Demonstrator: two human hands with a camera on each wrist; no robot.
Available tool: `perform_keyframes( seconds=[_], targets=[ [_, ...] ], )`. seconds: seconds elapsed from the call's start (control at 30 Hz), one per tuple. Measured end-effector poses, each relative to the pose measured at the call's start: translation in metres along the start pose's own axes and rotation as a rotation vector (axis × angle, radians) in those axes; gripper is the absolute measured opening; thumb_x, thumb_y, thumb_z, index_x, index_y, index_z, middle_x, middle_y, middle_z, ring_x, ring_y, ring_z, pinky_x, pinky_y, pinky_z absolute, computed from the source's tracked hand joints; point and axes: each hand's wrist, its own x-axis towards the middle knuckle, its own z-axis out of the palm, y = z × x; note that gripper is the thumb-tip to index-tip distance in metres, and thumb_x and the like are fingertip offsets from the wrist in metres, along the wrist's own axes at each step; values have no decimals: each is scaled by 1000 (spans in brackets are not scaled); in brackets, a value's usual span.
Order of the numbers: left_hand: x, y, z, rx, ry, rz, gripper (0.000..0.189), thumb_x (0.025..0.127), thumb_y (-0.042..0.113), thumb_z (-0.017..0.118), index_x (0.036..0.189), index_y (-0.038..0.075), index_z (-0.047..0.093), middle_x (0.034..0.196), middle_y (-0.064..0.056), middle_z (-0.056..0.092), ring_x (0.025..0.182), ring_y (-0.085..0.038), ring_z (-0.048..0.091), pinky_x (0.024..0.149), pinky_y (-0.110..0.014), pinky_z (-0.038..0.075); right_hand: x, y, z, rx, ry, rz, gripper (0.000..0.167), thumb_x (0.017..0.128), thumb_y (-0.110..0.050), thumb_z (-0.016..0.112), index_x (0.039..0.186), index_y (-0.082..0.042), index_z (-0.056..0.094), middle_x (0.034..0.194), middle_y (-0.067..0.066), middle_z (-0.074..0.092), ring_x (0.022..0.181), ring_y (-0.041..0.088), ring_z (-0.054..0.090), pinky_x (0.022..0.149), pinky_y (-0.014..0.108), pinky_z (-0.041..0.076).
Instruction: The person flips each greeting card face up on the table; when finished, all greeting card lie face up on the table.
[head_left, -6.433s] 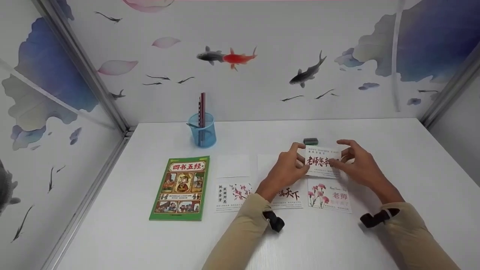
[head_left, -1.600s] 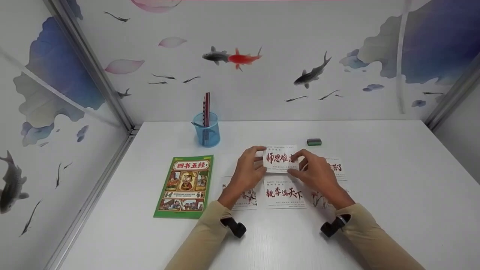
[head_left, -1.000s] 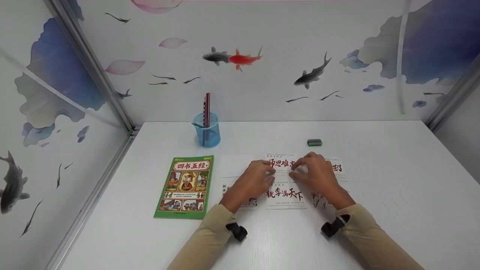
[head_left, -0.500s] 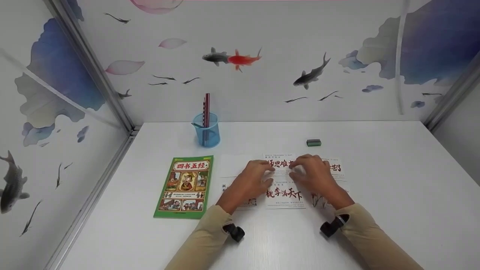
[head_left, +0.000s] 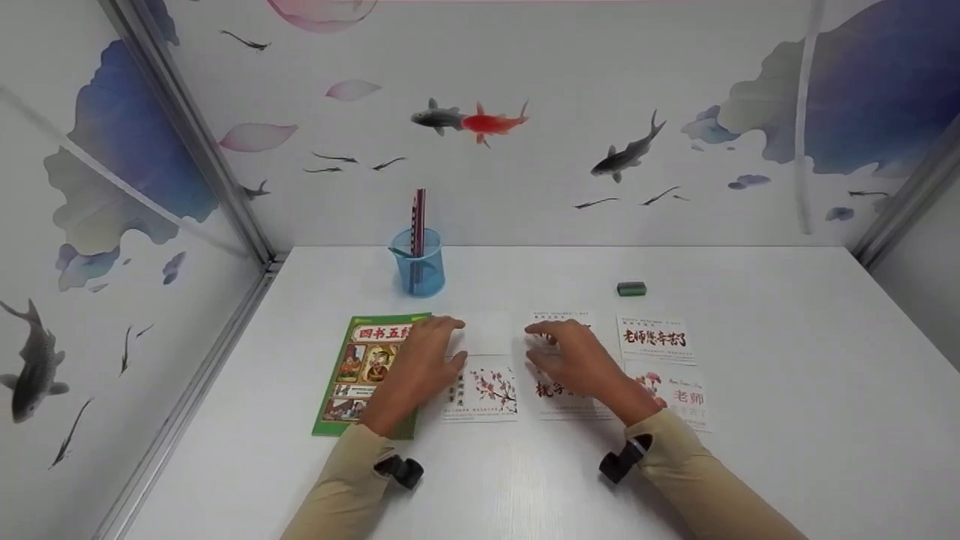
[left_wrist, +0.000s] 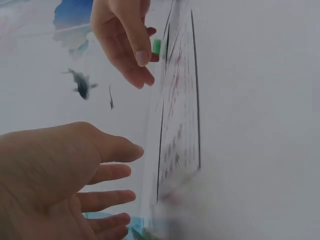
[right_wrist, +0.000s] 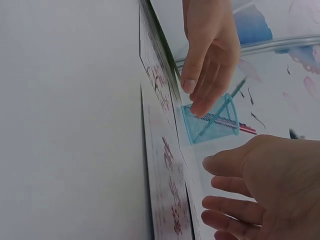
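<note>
Greeting cards lie flat on the table in two rows of three. My left hand point(head_left: 416, 367) hovers above the green book's right edge and the left cards, its fingers apart and holding nothing. Beside it lie a blank white card point(head_left: 484, 332) and the plum-blossom card point(head_left: 491, 386). Over the middle column is my right hand point(head_left: 581, 364), fingers loosely extended, nothing in them; it partly hides the upper middle card point(head_left: 551, 316) and the lower middle card point(head_left: 559, 409). Further right are a red-lettered card point(head_left: 656, 339) and a pink carnation card point(head_left: 686, 397). Both wrist views show spread, bare fingers.
The green book point(head_left: 349, 375) lies left of the cards, partly under my left hand in view. A blue mesh pen cup point(head_left: 420, 266) with pencils stands at the back. A small green block point(head_left: 631, 289) sits behind the right cards. White table point(head_left: 525, 487) extends in front.
The upper middle card, earlier held between both hands, was laid down above the lower middle card. Both hands have since let go and moved left, the left one over the book.
</note>
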Motion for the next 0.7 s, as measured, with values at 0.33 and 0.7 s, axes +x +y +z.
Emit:
perform_keyframes(
  seconds=[0.33, 0.7],
  targets=[
    [1, -19, -8, 52, 3, -14, 48, 103, 22, 74, 148, 9, 64, 156, -14, 61, 151, -36, 52, 127, -54, 41, 32, -17, 13, -141, -132, -54, 63, 98, -27, 80, 155, -13, 59, 163, 12, 56, 142, 41, 52, 115, 60, 45],
    [2, -21, -6, 69, -45, -27, 48, 105, 26, 72, 150, 11, 64, 156, -11, 62, 151, -35, 52, 127, -53, 42, 56, -20, 14, -247, -278, -36, 72, 97, -38, 81, 161, -22, 54, 165, 2, 55, 148, 34, 48, 120, 57, 34]
  ],
)
